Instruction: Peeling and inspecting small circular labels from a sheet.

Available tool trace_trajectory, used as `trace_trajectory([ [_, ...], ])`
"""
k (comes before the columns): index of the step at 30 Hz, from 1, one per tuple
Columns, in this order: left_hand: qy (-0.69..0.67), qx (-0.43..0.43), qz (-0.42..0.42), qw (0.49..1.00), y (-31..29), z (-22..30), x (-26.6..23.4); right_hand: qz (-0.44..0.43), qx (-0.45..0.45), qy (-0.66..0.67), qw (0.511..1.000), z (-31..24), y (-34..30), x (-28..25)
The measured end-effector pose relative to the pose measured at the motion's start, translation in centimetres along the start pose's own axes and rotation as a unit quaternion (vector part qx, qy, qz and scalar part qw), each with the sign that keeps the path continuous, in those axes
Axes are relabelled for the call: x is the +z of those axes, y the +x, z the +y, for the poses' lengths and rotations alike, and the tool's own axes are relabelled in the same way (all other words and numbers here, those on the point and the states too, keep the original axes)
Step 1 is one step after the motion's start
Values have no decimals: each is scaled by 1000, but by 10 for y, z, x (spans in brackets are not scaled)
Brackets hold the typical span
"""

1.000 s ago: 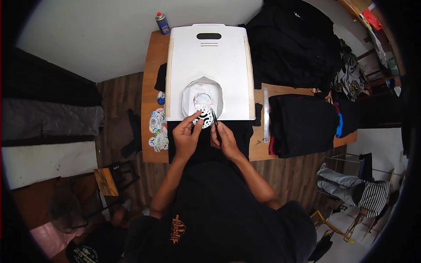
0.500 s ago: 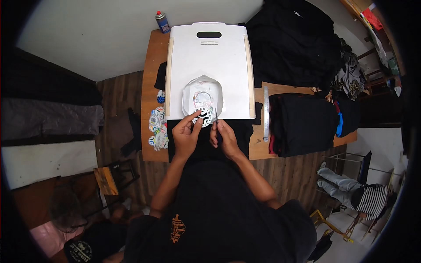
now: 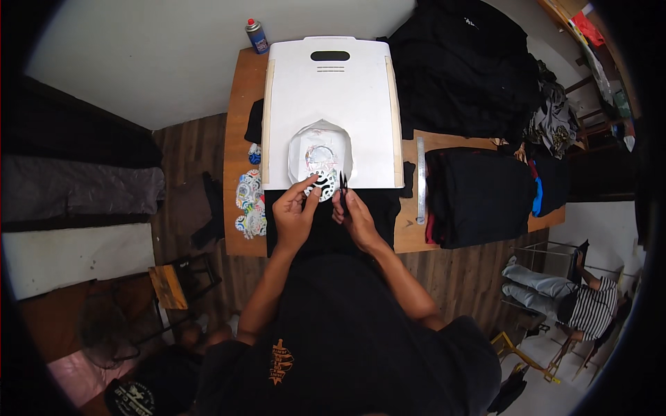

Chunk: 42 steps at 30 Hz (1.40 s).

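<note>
- While the left hand [image 3: 294, 213] pinches a round black-and-white patch [image 3: 327, 185] between fingers and thumb, the right hand [image 3: 357, 220] grasps a pair of small black snips [image 3: 343, 187] just to its right.
- The patch is held up over the near edge of a white board [image 3: 333, 104], at the near side of a many-sided hollow [image 3: 294, 156] in that board.
- The fingers of the right hand are wrapped round the handles of the snips; the blades point to the far side, just beside the right edge of the patch.
- Inside the hollow lie a clear round piece and some scraps, too small to make out well.
- A dark slot [image 3: 329, 56] is cut through the far end of the board.
- Black cloth [image 3: 326, 229] lies on the near side of the board, under both wrists.
- Loose coloured patches [image 3: 250, 191] rest on the wooden surface [image 3: 245, 80], left of the board.
- At the far left corner stands a can [image 3: 257, 37] with a red cap.
- To the right lie a metal ruler [image 3: 420, 182] and a stack of folded dark clothes [image 3: 479, 197]; a large black heap [image 3: 461, 73] sits at the far right.
- Well apart on the right is a person in a striped shirt [image 3: 598, 309].
</note>
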State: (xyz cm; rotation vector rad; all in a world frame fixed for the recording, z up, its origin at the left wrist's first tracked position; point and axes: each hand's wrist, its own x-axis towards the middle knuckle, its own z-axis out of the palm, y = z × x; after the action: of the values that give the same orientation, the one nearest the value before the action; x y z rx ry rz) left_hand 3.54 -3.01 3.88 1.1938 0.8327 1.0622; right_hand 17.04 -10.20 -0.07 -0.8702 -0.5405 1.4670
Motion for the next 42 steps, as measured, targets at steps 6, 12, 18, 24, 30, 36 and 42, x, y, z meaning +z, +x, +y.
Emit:
trace_trajectory([
  [6,7,10,3,1000,1,2,1,-30,8,-32,999,-4,-3,5],
  [12,1,3,1,1000,1,2,0,-11,-29,-104,994,-6,-1,3],
  [18,10,25,-7,1000,0,-1,-2,-8,-23,-69,997,-6,-2,3],
  [24,5,10,-3,1000,0,2,0,-10,-49,-74,996,0,-4,1],
  [30,7,3,-6,1000,-2,1,-2,1,-45,-75,996,-1,-4,2],
  [36,4,3,-6,1000,-1,4,1,-2,-51,-84,995,1,-3,2],
  [42,14,2,-5,1000,-1,6,1,0,-53,-107,993,0,-3,-1],
])
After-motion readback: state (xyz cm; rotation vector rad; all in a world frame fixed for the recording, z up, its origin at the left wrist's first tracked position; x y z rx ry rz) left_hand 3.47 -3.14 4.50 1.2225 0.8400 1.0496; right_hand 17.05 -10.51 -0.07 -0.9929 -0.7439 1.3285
